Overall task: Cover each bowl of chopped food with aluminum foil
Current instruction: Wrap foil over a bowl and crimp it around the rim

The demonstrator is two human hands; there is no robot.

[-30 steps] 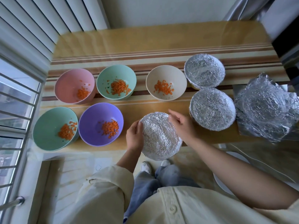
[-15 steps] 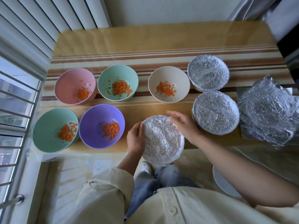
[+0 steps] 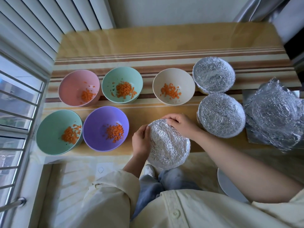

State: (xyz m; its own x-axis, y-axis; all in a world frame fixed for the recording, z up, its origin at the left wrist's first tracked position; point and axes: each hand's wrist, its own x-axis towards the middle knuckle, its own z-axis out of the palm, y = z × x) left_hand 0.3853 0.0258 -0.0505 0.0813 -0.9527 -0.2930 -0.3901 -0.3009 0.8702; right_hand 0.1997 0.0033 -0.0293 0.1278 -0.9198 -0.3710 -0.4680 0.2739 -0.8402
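- Foil-wrapped round bowl [image 3: 168, 145] sits at worktop [image 3: 148, 38] near edge, tilted toward person, likely to reach the rim.
- Left hand [image 3: 142, 142] grasps bowl's left rim; right hand [image 3: 179, 123] presses foil at far rim, crimping.
- Purple plastic bowl of chopped carrot [image 3: 106, 128], left of it, uncovered.

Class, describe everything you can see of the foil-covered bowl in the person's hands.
The foil-covered bowl is round and wrapped in crinkled silver foil that hides its colour and contents. It is tilted toward the camera at the table's near edge. The left hand grips its left rim; the right hand presses the far rim.
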